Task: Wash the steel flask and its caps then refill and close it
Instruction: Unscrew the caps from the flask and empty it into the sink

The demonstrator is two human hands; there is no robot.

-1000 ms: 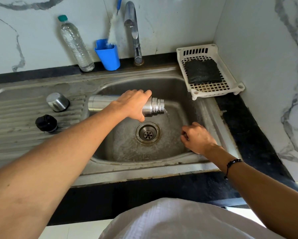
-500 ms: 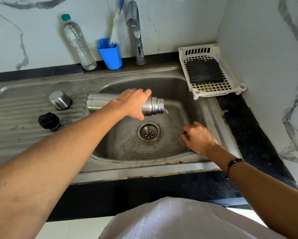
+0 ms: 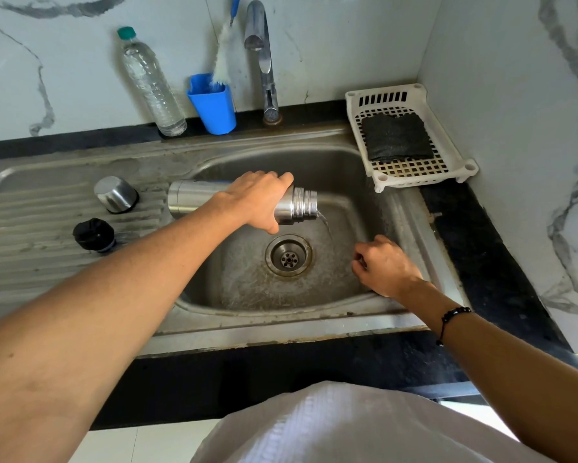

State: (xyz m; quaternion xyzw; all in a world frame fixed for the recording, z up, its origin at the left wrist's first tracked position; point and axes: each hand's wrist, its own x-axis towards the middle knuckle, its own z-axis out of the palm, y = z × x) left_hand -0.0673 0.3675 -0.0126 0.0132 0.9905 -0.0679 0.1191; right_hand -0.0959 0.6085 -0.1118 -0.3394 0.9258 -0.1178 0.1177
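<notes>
My left hand (image 3: 257, 200) grips the steel flask (image 3: 194, 200) near its threaded neck and holds it on its side over the sink basin (image 3: 247, 282). A thin stream of water runs from the flask's mouth toward the drain (image 3: 288, 255). My right hand (image 3: 386, 266) hangs low in the basin's right side with its fingers curled and nothing visible in it. On the ribbed drainboard (image 3: 30, 262) to the left stand the steel cup cap (image 3: 115, 194) and the black inner stopper (image 3: 94, 234).
At the back wall stand a clear plastic water bottle (image 3: 150, 83), a blue cup (image 3: 212, 106) holding a bottle brush, and the tap (image 3: 264, 58). A white plastic tray (image 3: 448, 145) with a dark scrub pad (image 3: 396, 137) sits at the sink's right rear corner.
The flask stays tipped and keeps pouring. Both hands hold about the same places; only the view has shifted slightly.
</notes>
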